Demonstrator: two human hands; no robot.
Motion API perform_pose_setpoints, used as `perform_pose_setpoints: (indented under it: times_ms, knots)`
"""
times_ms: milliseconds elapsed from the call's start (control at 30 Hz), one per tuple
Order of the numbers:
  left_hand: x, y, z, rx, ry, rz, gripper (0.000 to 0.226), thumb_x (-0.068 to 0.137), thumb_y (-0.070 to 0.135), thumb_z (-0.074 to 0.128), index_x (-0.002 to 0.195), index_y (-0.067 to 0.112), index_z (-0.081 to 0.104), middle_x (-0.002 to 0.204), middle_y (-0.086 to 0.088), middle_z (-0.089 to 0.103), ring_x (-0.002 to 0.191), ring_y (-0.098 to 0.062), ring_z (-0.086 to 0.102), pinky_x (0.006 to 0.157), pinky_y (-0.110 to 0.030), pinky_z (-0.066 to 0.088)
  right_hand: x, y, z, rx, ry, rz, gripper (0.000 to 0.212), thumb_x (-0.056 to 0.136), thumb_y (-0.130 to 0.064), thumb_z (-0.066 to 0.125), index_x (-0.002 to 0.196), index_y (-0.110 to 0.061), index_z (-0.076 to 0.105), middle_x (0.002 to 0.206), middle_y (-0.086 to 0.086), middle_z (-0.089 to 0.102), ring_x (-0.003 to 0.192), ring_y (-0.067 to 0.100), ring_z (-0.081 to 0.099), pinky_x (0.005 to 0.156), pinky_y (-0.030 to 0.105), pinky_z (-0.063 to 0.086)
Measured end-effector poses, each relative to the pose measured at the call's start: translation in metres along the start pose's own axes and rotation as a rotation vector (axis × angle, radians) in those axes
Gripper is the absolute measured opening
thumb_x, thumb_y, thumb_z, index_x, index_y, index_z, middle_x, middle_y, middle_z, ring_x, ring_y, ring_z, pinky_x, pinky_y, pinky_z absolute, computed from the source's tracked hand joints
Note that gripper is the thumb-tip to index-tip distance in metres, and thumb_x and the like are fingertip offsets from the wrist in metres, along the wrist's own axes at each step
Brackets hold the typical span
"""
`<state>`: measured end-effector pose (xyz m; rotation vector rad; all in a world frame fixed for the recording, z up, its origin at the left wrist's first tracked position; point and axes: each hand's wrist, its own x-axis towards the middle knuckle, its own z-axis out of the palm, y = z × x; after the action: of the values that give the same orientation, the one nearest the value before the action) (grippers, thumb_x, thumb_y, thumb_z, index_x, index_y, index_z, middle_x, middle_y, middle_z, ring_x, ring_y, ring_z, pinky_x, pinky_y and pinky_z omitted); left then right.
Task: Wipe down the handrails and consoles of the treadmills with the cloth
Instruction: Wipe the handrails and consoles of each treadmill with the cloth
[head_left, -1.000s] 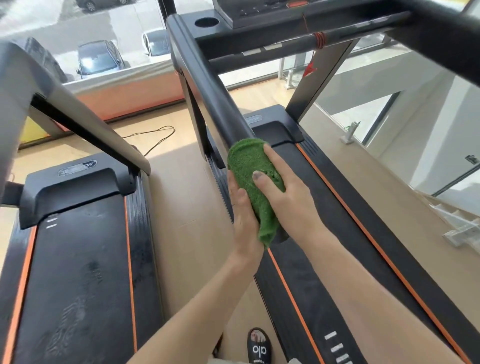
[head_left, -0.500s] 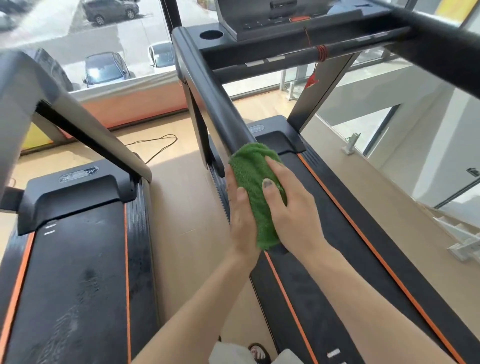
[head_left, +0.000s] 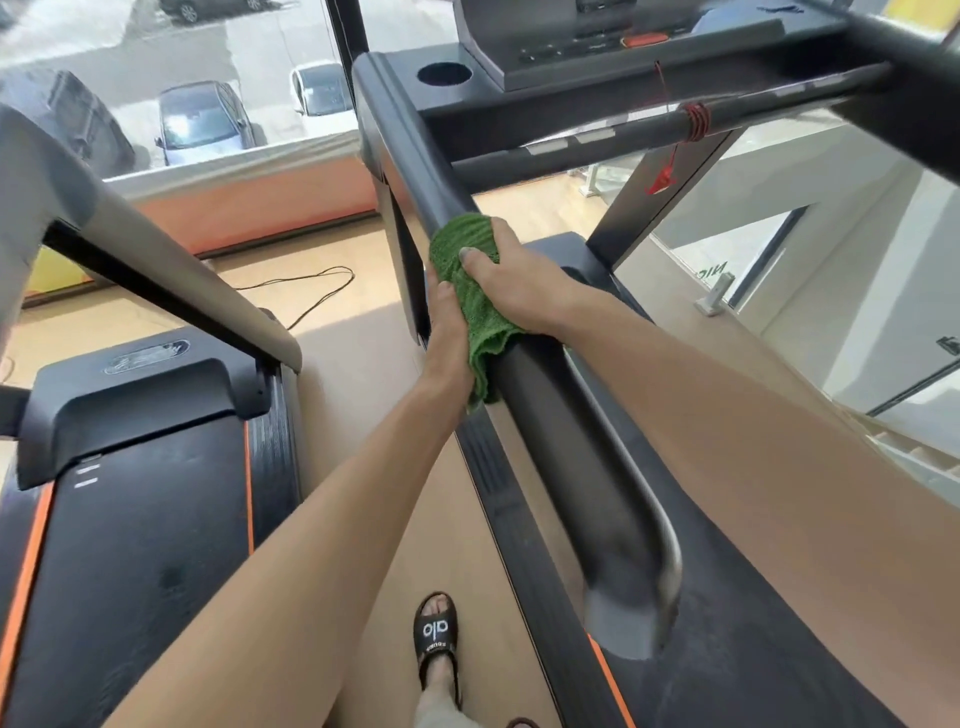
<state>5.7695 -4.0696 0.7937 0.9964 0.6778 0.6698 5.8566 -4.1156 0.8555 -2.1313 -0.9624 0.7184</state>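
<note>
My right hand (head_left: 511, 283) has its grip closed over the green cloth (head_left: 470, 280), which is wrapped around the black left handrail (head_left: 561, 415) of the treadmill on my right, partway along the rail's length. My thumb lies across the top of the cloth and the fingers curl over the far side of the rail. My left hand (head_left: 447, 332) presses flat against the near side of the same cloth, fingers pointing up along the rail, so its grip is more a press than a clasp. A loose end of the cloth hangs down below my left hand, against the rail's side. Below the cloth the rail runs toward me and ends in a rounded grey cap (head_left: 621, 621). Above it the rail climbs to the console (head_left: 597, 47), which has a round cup holder (head_left: 444, 74) at its near corner. A second treadmill (head_left: 130, 467) stands to my left. My foot in a black slide sandal (head_left: 436, 639) is on the wooden floor (head_left: 353, 364) between the two machines.
</note>
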Motion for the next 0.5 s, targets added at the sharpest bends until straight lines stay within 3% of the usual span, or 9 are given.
perform_pose_setpoints:
  times_ms: [133,233,400,433,500]
  knots:
    - [0.033,0.017,-0.002,0.037,0.016,-0.038,0.055,0.110,0.044,0.024,0.154,0.014,0.038,0.141,-0.020,0.057,0.119,-0.029,0.063,0.066,-0.020,0.059,0.041,-0.017,0.002,-0.061,0.050,0.002,0.067,0.100,-0.052,0.037,0.157,-0.021,0.019,0.140,0.017,0.057,0.123,0.035,0.056,0.108,0.048,0.042]
    - [0.039,0.030,-0.004,0.119,-0.002,-0.051,0.055,0.111,0.043,0.022,0.151,0.011,0.041,0.137,-0.020,0.060,0.098,-0.017,0.065,0.061,-0.015,0.055,0.051,-0.027,0.002,-0.118,0.080,0.001,0.067,0.101,-0.050,0.037,0.159,-0.024,0.015,0.143,0.017,0.054,0.126,0.035,0.054,0.110,0.047,0.040]
    - [-0.009,0.013,-0.008,0.125,-0.070,-0.107,0.063,0.107,0.054,0.021,0.147,0.014,0.049,0.132,-0.017,0.064,0.093,-0.007,0.072,0.063,-0.015,0.055,-0.014,-0.020,0.002,-0.269,0.072,-0.028,0.073,0.101,-0.051,0.039,0.161,-0.030,0.003,0.151,0.015,0.042,0.129,0.038,0.049,0.105,0.049,0.042]
    - [-0.028,0.005,-0.008,0.113,-0.099,-0.120,0.064,0.106,0.057,0.022,0.147,0.016,0.049,0.133,-0.015,0.065,0.096,-0.006,0.072,0.067,-0.015,0.056,-0.036,-0.016,0.003,-0.320,0.069,-0.039,0.073,0.101,-0.050,0.039,0.161,-0.031,0.003,0.154,0.014,0.036,0.129,0.038,0.048,0.104,0.048,0.043]
    - [-0.056,-0.016,-0.010,0.077,-0.112,-0.140,0.075,0.095,0.076,0.029,0.151,0.029,0.042,0.146,-0.004,0.057,0.119,-0.005,0.063,0.092,-0.024,0.056,-0.073,-0.011,0.008,-0.445,0.071,-0.069,0.070,0.102,-0.047,0.038,0.161,-0.031,0.003,0.155,0.013,0.028,0.127,0.037,0.047,0.099,0.047,0.044]
